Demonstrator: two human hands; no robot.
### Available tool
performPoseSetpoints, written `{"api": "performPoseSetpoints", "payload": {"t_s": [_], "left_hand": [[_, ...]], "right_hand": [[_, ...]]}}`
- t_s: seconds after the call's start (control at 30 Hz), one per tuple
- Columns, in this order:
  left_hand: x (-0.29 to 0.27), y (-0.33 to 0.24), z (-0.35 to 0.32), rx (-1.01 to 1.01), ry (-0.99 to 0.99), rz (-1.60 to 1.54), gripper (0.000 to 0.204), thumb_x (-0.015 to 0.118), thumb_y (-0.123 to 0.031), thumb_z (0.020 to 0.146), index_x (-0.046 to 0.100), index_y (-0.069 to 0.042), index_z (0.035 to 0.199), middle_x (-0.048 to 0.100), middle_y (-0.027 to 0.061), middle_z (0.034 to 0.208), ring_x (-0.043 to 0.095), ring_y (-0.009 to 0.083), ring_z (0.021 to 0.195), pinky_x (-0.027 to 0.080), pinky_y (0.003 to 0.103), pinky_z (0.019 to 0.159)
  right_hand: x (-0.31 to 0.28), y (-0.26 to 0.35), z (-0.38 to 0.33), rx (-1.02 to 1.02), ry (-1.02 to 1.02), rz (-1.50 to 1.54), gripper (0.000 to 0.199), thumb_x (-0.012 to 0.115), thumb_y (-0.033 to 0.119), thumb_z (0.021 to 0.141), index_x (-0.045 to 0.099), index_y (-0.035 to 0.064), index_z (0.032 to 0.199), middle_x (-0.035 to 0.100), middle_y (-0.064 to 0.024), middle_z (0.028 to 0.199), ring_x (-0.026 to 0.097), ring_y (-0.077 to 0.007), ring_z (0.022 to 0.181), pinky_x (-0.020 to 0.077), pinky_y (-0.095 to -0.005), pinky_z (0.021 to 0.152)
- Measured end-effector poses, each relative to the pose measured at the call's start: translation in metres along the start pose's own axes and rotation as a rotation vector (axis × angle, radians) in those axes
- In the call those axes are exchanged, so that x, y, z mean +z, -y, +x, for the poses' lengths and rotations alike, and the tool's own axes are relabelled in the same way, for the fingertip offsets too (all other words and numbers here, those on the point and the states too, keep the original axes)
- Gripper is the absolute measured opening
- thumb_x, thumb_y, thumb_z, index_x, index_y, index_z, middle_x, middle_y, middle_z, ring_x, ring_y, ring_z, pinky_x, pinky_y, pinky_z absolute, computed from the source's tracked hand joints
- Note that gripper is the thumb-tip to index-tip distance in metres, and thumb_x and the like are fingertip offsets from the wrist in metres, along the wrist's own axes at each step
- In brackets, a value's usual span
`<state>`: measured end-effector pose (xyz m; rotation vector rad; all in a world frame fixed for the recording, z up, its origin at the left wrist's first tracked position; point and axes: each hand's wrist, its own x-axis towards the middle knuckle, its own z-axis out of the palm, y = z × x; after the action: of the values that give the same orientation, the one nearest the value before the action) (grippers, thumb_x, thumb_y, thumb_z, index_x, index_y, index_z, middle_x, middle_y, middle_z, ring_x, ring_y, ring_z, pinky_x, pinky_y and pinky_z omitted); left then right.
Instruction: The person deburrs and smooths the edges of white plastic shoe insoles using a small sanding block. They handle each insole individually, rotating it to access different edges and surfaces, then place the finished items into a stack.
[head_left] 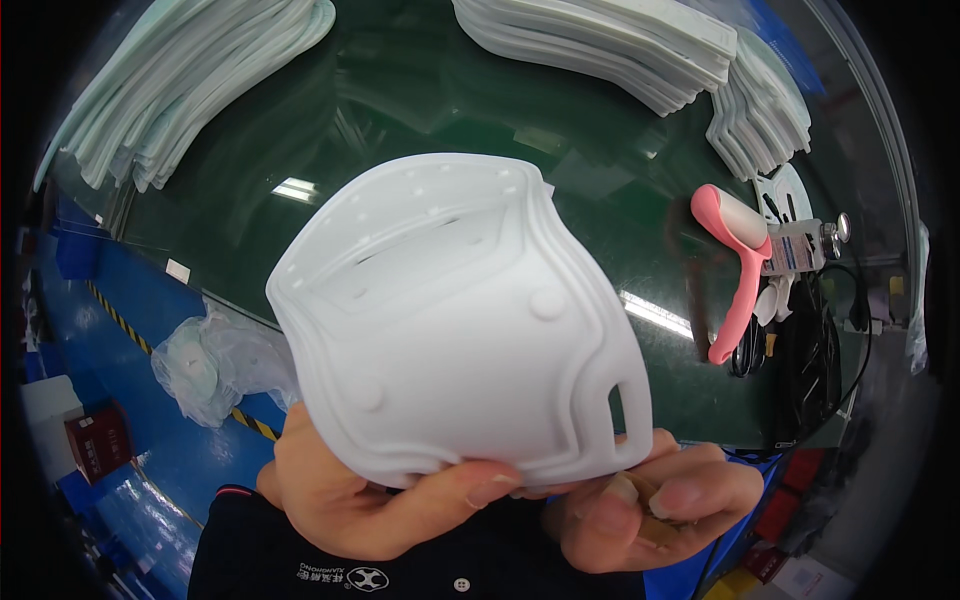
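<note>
A white moulded panel (450, 350) with a raised rim, small dots along its top and a slot near its right edge fills the middle of the head view. My left hand (370, 505) grips its lower edge, the thumb lying on the front face and the other fingers hidden behind. By the lower right corner, close to the slot, my right hand (660, 505) is closed with its fingertips pinched together. A bit of tan material shows between those fingers, too small to name. Whether the right fingers also bear on the panel's back is hidden.
Stacks of thin white panels stand on the green table (390, 110): one stack (200, 80) far left, another (600, 45) far right. A pink-handled roller (740, 260) lies at the right beside a clear bottle (795, 248) and black cables. Left of the table is a plastic bag (215, 365).
</note>
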<state>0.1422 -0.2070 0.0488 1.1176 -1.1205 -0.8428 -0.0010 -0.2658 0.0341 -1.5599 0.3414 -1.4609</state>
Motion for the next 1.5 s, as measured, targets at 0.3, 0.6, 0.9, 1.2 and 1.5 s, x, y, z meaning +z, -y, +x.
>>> {"api": "performPoseSetpoints", "payload": {"t_s": [0.3,0.6,0.9,1.2,1.5], "left_hand": [[0.002,0.006,0.005,0.061,0.077,0.103,0.025,0.068,0.0,0.061,0.06,0.004,0.084,0.062,0.0122,0.078,0.061,0.0167,0.068,0.047,0.023,0.058],[0.006,0.003,0.006,0.097,0.08,0.279,0.026,0.066,0.003,0.057,0.061,0.002,0.083,0.062,0.0105,0.075,0.062,0.0179,0.065,0.048,0.023,0.056],[0.002,0.012,0.005,0.124,0.096,0.177,0.025,0.066,0.002,0.059,0.06,0.002,0.083,0.062,0.0098,0.074,0.062,0.0165,0.062,0.047,0.022,0.054],[0.005,0.029,0.002,0.116,0.059,0.084,0.023,0.066,-0.001,0.06,0.06,0.002,0.083,0.062,0.0084,0.071,0.061,0.0153,0.058,0.046,0.022,0.05],[0.013,0.009,0.004,-0.134,-0.083,0.093,0.021,0.066,-0.005,0.062,0.06,0.0,0.082,0.061,0.0076,0.066,0.06,0.0151,0.055,0.044,0.022,0.048]], "right_hand": [[0.003,0.002,0.003,0.081,-0.085,-0.016,0.032,0.068,-0.014,0.05,0.054,-0.0042,0.077,0.056,-0.0125,0.064,0.058,-0.0222,0.061,0.0466,-0.0242,0.051],[0.003,0.018,0.008,0.197,0.053,-0.414,0.027,0.066,-0.011,0.048,0.058,-0.0018,0.072,0.059,-0.0082,0.064,0.06,-0.0185,0.06,0.0465,-0.0213,0.05],[-0.002,0.005,0.004,0.117,0.133,-0.354,0.028,0.066,-0.012,0.055,0.055,-0.0026,0.079,0.058,-0.0126,0.073,0.058,-0.0173,0.057,0.047,-0.0215,0.053],[0.002,-0.002,0.003,0.12,-0.007,-0.093,0.029,0.064,-0.012,0.058,0.053,-0.0031,0.084,0.058,-0.012,0.072,0.058,-0.0169,0.06,0.0467,-0.0224,0.055],[-0.011,0.003,0.01,0.261,-0.021,-0.112,0.025,0.058,-0.009,0.066,0.048,-0.0009,0.087,0.056,-0.0102,0.07,0.055,-0.0122,0.054,0.0461,-0.022,0.053]]}}
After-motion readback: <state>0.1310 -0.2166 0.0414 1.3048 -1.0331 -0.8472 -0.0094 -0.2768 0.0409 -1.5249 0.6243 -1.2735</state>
